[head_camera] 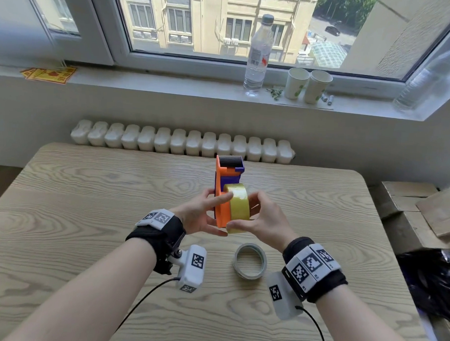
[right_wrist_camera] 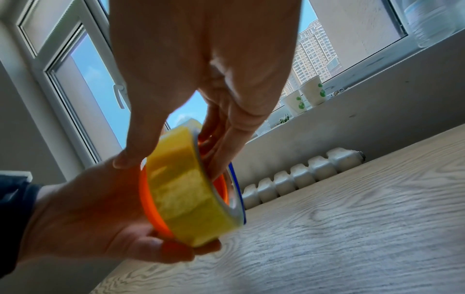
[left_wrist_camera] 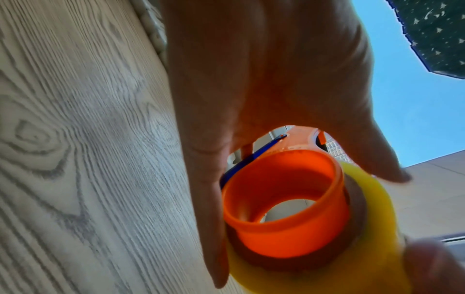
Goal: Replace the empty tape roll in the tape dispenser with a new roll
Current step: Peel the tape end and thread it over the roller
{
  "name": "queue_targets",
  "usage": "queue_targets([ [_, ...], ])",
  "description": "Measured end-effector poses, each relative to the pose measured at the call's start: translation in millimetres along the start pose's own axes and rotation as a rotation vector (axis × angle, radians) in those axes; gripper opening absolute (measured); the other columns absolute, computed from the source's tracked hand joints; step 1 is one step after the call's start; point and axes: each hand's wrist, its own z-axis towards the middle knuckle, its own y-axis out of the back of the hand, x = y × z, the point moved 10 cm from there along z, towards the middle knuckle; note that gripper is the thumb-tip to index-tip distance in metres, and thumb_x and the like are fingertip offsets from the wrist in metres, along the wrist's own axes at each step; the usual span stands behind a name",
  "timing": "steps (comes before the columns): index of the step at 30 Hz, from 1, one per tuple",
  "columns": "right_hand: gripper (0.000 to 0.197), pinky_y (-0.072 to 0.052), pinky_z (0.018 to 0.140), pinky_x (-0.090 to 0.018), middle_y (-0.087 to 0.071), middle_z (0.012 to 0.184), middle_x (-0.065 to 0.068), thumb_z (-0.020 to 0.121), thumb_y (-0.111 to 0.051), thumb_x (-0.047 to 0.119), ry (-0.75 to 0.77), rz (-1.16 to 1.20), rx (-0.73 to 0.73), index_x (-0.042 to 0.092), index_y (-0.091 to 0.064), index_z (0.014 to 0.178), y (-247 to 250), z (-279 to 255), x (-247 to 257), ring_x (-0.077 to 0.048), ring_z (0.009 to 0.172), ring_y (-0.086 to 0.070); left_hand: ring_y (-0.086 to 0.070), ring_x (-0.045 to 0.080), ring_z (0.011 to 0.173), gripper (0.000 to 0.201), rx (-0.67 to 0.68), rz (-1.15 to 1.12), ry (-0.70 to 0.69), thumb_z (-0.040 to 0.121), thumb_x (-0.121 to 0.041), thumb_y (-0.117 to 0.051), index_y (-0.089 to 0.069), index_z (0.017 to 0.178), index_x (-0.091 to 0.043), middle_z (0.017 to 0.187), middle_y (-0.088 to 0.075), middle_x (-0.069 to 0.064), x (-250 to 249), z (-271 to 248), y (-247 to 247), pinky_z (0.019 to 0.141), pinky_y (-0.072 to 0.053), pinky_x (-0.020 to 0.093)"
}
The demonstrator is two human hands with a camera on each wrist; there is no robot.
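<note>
An orange and blue tape dispenser [head_camera: 224,180] is held upright above the wooden table [head_camera: 89,190], its black roller end pointing away from me. My left hand [head_camera: 204,213] grips its orange side plate from the left. A full yellow tape roll [head_camera: 239,209] sits on the orange hub [left_wrist_camera: 284,201], and my right hand [head_camera: 263,218] pinches that roll [right_wrist_camera: 191,191] by thumb and fingers from the right. The empty grey core ring [head_camera: 250,261] lies flat on the table just below the hands.
A radiator [head_camera: 181,142] runs behind the table's far edge. On the windowsill stand a clear water bottle [head_camera: 258,55] and two paper cups [head_camera: 309,85]. Cardboard boxes [head_camera: 423,207] and a dark bag [head_camera: 433,282] crowd the right side.
</note>
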Motion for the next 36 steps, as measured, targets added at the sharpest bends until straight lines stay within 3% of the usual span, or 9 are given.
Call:
queue_targets([
  [2, 0.064, -0.058, 0.076, -0.036, -0.067, 0.092, -0.004, 0.06, -0.086, 0.031, -0.003, 0.061, 0.006, 0.013, -0.052, 0.111, 1.4, 1.9, 0.3, -0.019, 0.083, -0.067, -0.068, 0.043, 0.093, 0.071, 0.01, 0.011, -0.002, 0.077, -0.033, -0.075, -0.037, 0.136, -0.023, 0.129, -0.055, 0.021, 2.8, -0.8, -0.3, 0.08, -0.057, 0.054],
  [5, 0.063, -0.059, 0.076, -0.04, -0.064, 0.089, -0.007, 0.07, -0.08, 0.025, 0.031, 0.129, 0.022, 0.025, -0.046, 0.124, 4.5, 4.0, 3.3, -0.025, 0.08, -0.069, -0.067, 0.046, 0.096, 0.069, 0.017, 0.036, 0.006, 0.076, -0.035, -0.074, -0.039, 0.134, -0.024, 0.13, -0.053, 0.02, 6.4, -1.1, 0.5, 0.082, -0.057, 0.054],
  [8, 0.035, -0.06, 0.075, -0.043, -0.064, 0.089, -0.006, 0.078, -0.074, 0.02, 0.082, 0.113, 0.021, 0.023, -0.064, 0.111, 10.0, 5.8, 8.8, -0.025, 0.079, -0.069, -0.068, 0.046, 0.096, 0.069, 0.012, 0.055, 0.022, 0.075, -0.039, -0.074, -0.041, 0.133, -0.024, 0.132, -0.05, 0.019, 10.6, -1.9, 3.6, 0.081, -0.057, 0.053],
  [12, 0.015, -0.057, 0.08, -0.035, -0.066, 0.093, 0.001, 0.078, -0.073, 0.02, 0.152, 0.012, -0.039, 0.018, -0.074, 0.093, 16.0, 8.1, 14.9, -0.014, 0.082, -0.066, -0.067, 0.046, 0.097, 0.072, 0.02, 0.076, 0.049, 0.072, -0.041, -0.076, -0.042, 0.133, -0.025, 0.134, -0.048, 0.017, 14.9, -3.7, 4.6, 0.081, -0.057, 0.051],
  [19, 0.009, -0.034, 0.105, -0.027, -0.055, 0.134, -0.003, 0.091, -0.056, 0.018, 0.245, -0.268, -0.028, 0.009, -0.06, 0.09, 9.5, 7.9, 30.9, -0.017, 0.128, -0.047, -0.064, 0.047, 0.103, 0.072, 0.062, 0.093, 0.071, 0.072, -0.038, -0.074, -0.039, 0.134, -0.032, 0.133, -0.047, 0.017, 18.6, -6.4, -4.8, 0.088, -0.052, 0.06],
  [23, 0.009, -0.052, 0.083, -0.036, -0.07, 0.098, -0.006, 0.096, -0.046, 0.022, 0.161, -0.186, -0.065, 0.015, -0.05, 0.092, 14.1, 9.3, 31.9, -0.02, 0.091, -0.065, -0.063, 0.045, 0.105, 0.076, 0.071, 0.117, 0.076, 0.071, -0.033, -0.076, -0.034, 0.134, -0.036, 0.133, -0.048, 0.017, 18.5, -8.0, -7.0, 0.086, -0.052, 0.061],
  [27, 0.01, -0.056, 0.076, -0.04, -0.072, 0.084, -0.005, 0.097, -0.043, 0.022, 0.199, -0.244, -0.06, 0.016, -0.047, 0.09, 8.9, 7.7, 43.7, -0.02, 0.08, -0.068, -0.062, 0.04, 0.106, 0.087, 0.085, 0.25, 0.073, 0.065, -0.026, -0.081, -0.03, 0.134, -0.038, 0.127, -0.055, 0.016, 23.7, -5.8, -21.7, 0.08, -0.056, 0.056],
  [32, 0.011, -0.051, 0.081, -0.047, -0.069, 0.088, -0.007, 0.096, -0.045, 0.023, 0.23, -0.27, -0.099, 0.014, -0.051, 0.092, 14.3, 11.3, 44.3, -0.026, 0.083, -0.065, -0.064, 0.042, 0.104, 0.085, 0.056, 0.263, 0.088, 0.062, -0.036, -0.082, -0.032, 0.131, -0.043, 0.129, -0.057, 0.016, 25.4, -1.9, -21.2, 0.086, -0.051, 0.063],
  [36, 0.007, -0.043, 0.095, -0.046, -0.06, 0.114, -0.009, 0.097, -0.041, 0.018, 0.24, -0.283, -0.141, 0.016, -0.047, 0.097, 21.2, 12.4, 44.1, -0.028, 0.103, -0.055, -0.064, 0.046, 0.103, 0.085, 0.095, 0.269, 0.112, 0.059, -0.042, -0.078, -0.035, 0.132, -0.04, 0.132, -0.053, 0.016, 19.9, -5.3, -20.1, 0.088, -0.05, 0.062],
])
